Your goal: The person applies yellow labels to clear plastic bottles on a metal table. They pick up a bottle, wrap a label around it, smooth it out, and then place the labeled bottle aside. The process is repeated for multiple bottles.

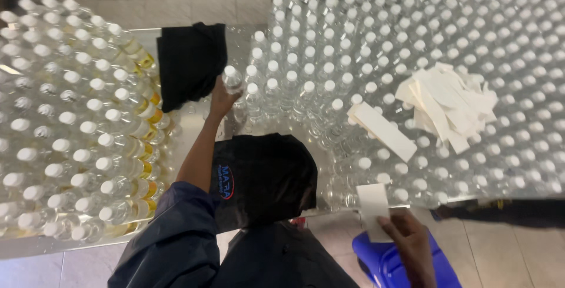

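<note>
The left hand [222,101] gripped a slippery, light plastic bottle [232,79] at its body; the right hand [412,242] pinched a flimsy paper label [373,208].

Dark navy sleeve [170,235]; black apron [265,176]
</note>
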